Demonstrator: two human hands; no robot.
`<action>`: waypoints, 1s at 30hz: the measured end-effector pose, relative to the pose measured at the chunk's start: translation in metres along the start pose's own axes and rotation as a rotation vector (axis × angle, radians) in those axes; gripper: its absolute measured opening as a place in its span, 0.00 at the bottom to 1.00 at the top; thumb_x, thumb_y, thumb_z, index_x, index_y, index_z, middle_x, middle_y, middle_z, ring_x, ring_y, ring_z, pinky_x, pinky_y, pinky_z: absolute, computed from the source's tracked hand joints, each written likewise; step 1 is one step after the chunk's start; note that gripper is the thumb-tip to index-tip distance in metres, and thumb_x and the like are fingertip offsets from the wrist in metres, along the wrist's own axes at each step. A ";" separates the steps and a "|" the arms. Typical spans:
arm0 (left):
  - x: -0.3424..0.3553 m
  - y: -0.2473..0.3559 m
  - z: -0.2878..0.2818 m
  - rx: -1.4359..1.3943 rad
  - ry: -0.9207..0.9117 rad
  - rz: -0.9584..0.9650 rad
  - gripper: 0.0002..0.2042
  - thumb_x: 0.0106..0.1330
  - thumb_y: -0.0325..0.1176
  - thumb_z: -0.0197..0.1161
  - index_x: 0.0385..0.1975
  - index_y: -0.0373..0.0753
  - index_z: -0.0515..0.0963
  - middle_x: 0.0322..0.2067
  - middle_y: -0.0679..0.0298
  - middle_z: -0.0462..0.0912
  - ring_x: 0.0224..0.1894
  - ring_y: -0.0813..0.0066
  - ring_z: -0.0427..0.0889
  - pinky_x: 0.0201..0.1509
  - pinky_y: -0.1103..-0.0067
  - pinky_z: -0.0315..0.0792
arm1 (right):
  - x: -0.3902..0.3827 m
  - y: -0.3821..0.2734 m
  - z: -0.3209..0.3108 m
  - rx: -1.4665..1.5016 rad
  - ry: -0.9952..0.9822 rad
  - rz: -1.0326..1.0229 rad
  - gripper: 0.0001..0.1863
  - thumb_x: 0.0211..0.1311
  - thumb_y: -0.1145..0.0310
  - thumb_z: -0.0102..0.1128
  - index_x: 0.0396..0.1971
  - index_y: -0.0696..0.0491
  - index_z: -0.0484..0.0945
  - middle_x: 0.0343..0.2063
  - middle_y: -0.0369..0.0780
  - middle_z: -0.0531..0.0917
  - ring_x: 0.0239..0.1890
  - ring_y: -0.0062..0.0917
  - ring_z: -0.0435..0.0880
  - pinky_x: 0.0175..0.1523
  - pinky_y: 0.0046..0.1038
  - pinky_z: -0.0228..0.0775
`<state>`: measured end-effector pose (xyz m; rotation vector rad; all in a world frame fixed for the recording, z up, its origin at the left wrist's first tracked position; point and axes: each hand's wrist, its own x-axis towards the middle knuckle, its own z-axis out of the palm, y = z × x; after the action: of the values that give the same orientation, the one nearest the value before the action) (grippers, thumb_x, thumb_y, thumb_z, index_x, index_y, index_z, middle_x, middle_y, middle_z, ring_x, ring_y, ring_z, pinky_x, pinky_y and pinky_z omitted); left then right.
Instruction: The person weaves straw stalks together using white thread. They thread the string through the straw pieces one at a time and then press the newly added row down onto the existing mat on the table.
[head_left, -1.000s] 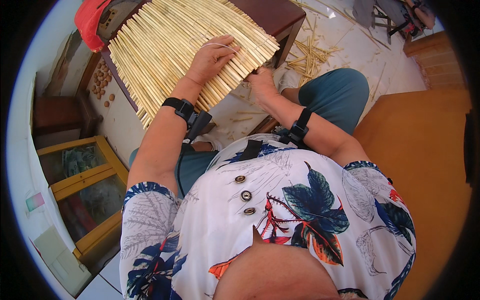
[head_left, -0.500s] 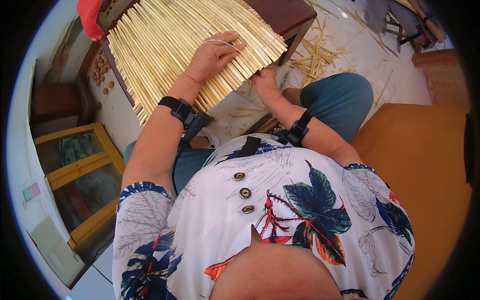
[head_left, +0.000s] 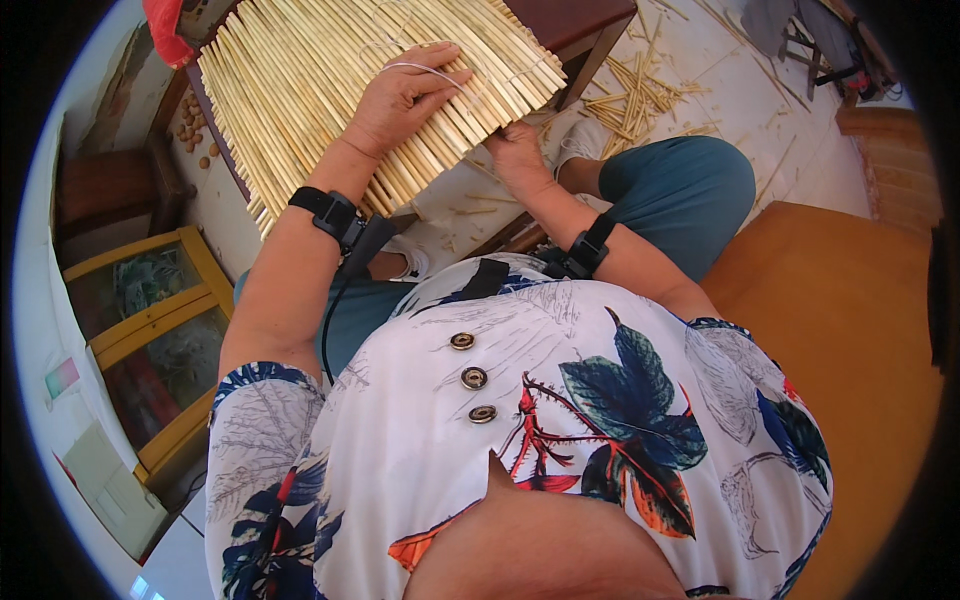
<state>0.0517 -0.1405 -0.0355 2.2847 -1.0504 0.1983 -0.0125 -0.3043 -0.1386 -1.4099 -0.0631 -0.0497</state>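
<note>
A mat of pale sticks [head_left: 290,100], side by side, lies across a dark red-brown table [head_left: 585,25]. My left hand [head_left: 405,95] rests on the mat near its right part, fingers slightly bent and apart, with a thin white cord [head_left: 423,68] running across them. More cord loops over the sticks. My right hand [head_left: 515,155] is at the mat's near right edge, lower than the left, its fingers curled and partly hidden under the sticks; what they hold I cannot make out.
Loose sticks [head_left: 640,105] lie scattered on the tiled floor. Round brown pieces [head_left: 190,130] are at the left beside a red cloth [head_left: 165,30]. A yellow glass-paned frame [head_left: 200,260] stands at left, an orange-brown wooden surface [head_left: 820,300] at right. A folding stool [head_left: 800,55] is at upper right.
The mat and both my hands appear higher and further left in the view. My left fingers still lie on the sticks and my right hand stays at the edge.
</note>
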 end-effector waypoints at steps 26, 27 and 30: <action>0.001 0.002 0.002 0.021 0.057 0.006 0.12 0.55 0.28 0.61 0.39 0.45 0.81 0.46 0.57 0.76 0.53 0.61 0.71 0.57 0.73 0.66 | 0.002 -0.009 -0.002 0.270 -0.025 0.057 0.16 0.51 0.81 0.58 0.43 0.57 0.76 0.41 0.35 0.79 0.42 0.19 0.76 0.47 0.22 0.67; 0.001 0.001 0.002 0.025 0.054 0.011 0.12 0.55 0.28 0.61 0.39 0.45 0.81 0.46 0.57 0.76 0.53 0.61 0.71 0.57 0.73 0.66 | 0.001 -0.011 -0.003 0.264 -0.028 0.094 0.16 0.51 0.81 0.58 0.43 0.57 0.76 0.42 0.35 0.79 0.43 0.19 0.75 0.48 0.22 0.67; 0.001 0.001 0.001 0.039 0.051 0.016 0.12 0.55 0.28 0.61 0.39 0.45 0.81 0.46 0.57 0.76 0.53 0.61 0.71 0.57 0.73 0.66 | 0.000 -0.021 0.000 0.247 -0.017 0.144 0.16 0.51 0.81 0.58 0.43 0.56 0.76 0.42 0.35 0.78 0.44 0.19 0.75 0.48 0.22 0.68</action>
<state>0.0517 -0.1425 -0.0355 2.2940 -1.0482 0.2841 -0.0139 -0.3075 -0.1176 -1.1643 0.0185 0.0873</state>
